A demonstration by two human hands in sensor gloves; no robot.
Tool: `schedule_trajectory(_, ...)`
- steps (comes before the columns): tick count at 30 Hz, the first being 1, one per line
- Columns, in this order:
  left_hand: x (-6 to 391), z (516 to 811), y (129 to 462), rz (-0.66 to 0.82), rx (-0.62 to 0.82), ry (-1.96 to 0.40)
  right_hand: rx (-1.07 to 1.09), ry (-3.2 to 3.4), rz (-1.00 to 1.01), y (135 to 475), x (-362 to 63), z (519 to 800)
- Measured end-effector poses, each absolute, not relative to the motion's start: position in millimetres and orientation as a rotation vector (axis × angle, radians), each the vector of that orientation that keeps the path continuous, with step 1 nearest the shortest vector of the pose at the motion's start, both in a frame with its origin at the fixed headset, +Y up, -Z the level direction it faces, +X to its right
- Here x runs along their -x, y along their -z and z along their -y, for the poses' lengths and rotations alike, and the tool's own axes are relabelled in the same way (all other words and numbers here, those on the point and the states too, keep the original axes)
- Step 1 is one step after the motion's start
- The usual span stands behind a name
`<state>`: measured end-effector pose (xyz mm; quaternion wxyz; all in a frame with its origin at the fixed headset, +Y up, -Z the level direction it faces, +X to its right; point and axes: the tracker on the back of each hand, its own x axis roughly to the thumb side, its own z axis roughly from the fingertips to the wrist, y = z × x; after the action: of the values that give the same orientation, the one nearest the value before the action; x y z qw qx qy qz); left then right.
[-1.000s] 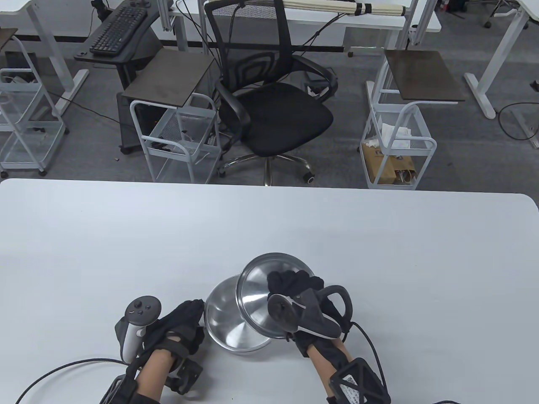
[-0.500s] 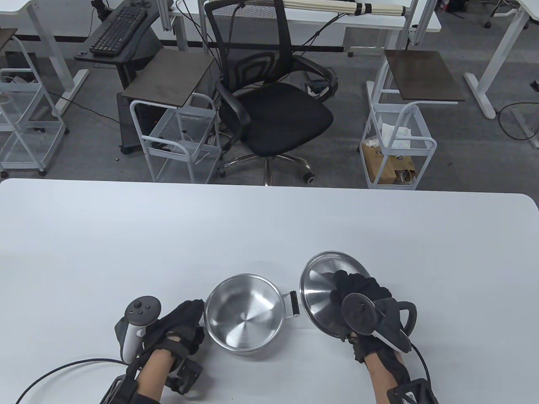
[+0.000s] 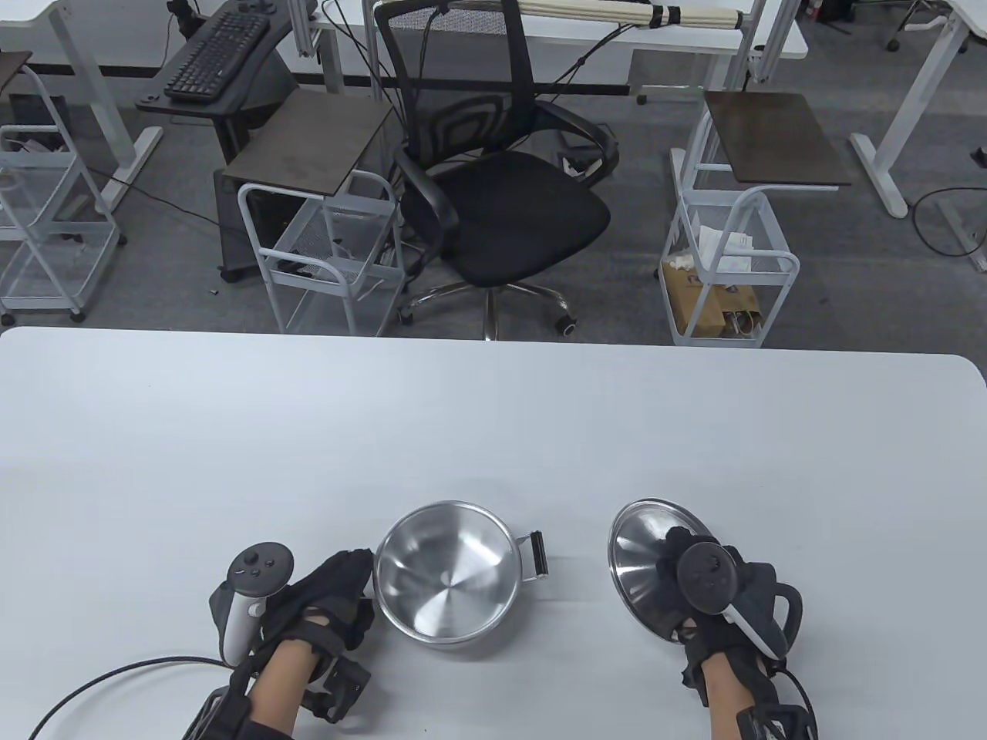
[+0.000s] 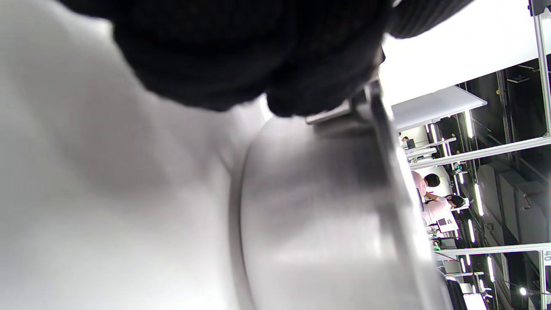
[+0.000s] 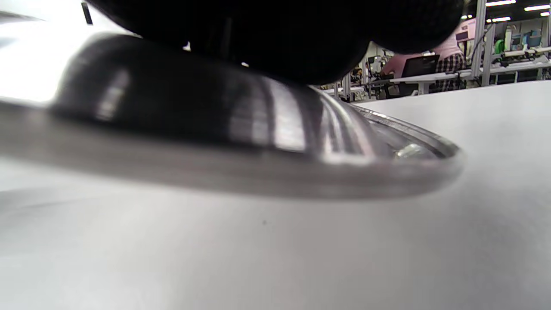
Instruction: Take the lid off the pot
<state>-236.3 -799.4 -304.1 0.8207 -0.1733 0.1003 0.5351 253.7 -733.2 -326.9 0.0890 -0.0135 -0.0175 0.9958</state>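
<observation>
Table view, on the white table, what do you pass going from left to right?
Left hand → pot → pot's black side handle → lid → right hand.

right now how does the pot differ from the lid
The pot stands upright and open on the table; the lid is tilted. The left hand touches the pot's side; the right hand grips the lid from above. Pot is deep, lid a shallow dome. Both are shiny steel.

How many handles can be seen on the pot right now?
1: a black side handle on the pot's right. The left hand covers the opposite side, possibly hiding another.
</observation>
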Motion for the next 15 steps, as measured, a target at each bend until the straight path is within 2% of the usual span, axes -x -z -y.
schedule_trajectory(9,236.6,799.5,304.3,-0.212,0.371,-1.141,0.075,-2.984,-0.068,331.5,-255.8,750.2)
schedule_trajectory(15,236.8,799.7,304.0,-0.217,0.371,-1.143,0.057,-3.020,-0.080,331.8,-250.4,753.6)
